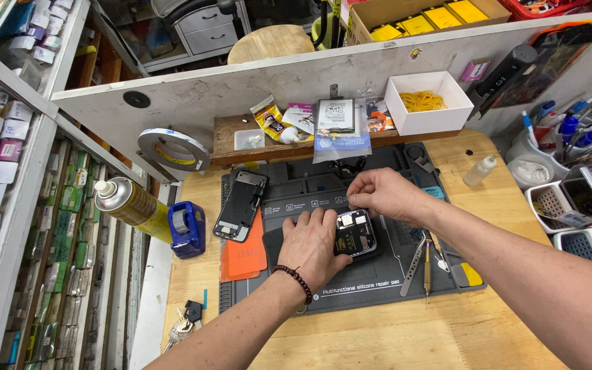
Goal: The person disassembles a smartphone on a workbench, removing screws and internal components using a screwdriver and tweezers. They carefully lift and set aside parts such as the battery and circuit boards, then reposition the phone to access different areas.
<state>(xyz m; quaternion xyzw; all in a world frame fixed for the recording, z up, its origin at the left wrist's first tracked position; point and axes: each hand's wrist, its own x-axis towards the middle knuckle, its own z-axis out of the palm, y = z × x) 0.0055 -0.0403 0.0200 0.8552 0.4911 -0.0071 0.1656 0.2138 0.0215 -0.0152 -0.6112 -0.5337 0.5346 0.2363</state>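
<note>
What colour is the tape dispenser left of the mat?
Blue tape dispenser, clearest in the head view.

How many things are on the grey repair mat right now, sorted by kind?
Opened phone bodies: 2, one under the hands, one lying at the mat's left
Orange sheets: 1
Slim metal hand tools at the right: 2, tweezers and a thin driver
Total: 5

Free passage is left over the bare wooden bench [405, 336] in front; tweezers [414, 259] lie just right of the opened phone [355, 233].
</note>
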